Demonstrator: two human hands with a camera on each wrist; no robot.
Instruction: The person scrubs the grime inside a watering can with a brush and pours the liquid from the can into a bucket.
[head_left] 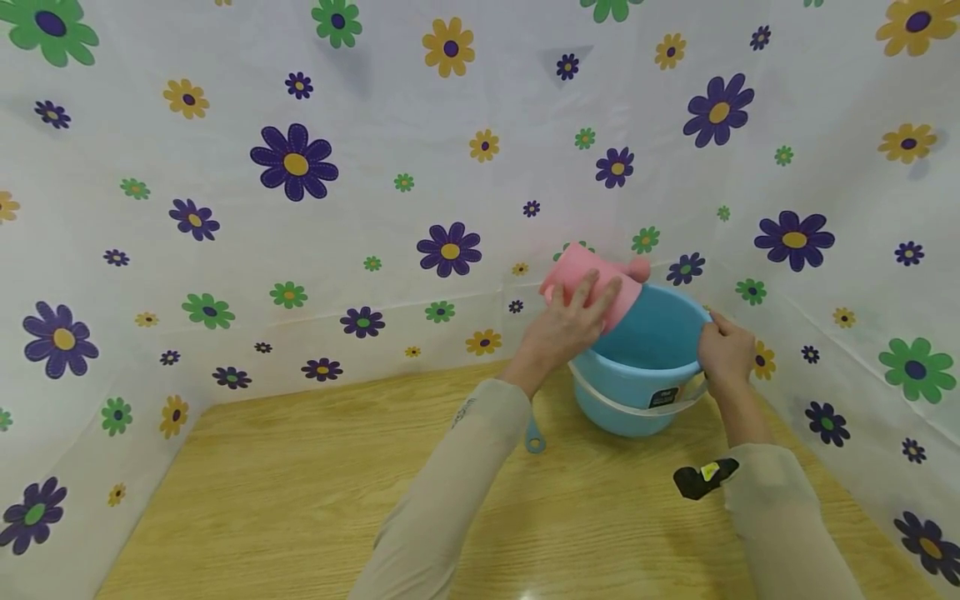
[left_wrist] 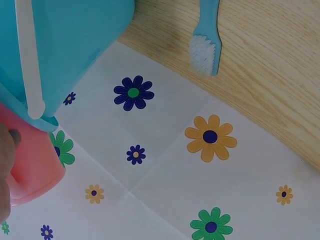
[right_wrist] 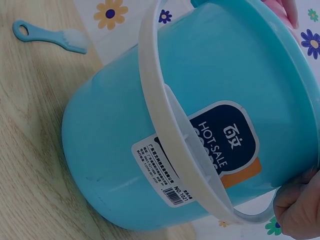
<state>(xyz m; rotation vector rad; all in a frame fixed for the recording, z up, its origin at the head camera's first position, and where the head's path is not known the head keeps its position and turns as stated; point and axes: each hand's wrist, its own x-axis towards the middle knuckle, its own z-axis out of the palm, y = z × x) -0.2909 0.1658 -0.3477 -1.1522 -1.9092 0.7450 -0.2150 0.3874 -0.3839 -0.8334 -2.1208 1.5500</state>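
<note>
My left hand grips a pink cup-like container and holds it tilted at the rim of a light-blue bucket. A round-ended pink piece juts from the container's far side. In the left wrist view the pink container overlaps the bucket's lip, with fingers at the left edge. My right hand holds the bucket's rim on the right. The bucket stands on the table, its white handle hanging down across the labelled front. Its bottom inside is hidden in the head view.
A blue brush with white bristles lies on the wooden table left of the bucket; my left forearm partly covers it in the head view. A flower-patterned sheet rises behind the table and along both sides.
</note>
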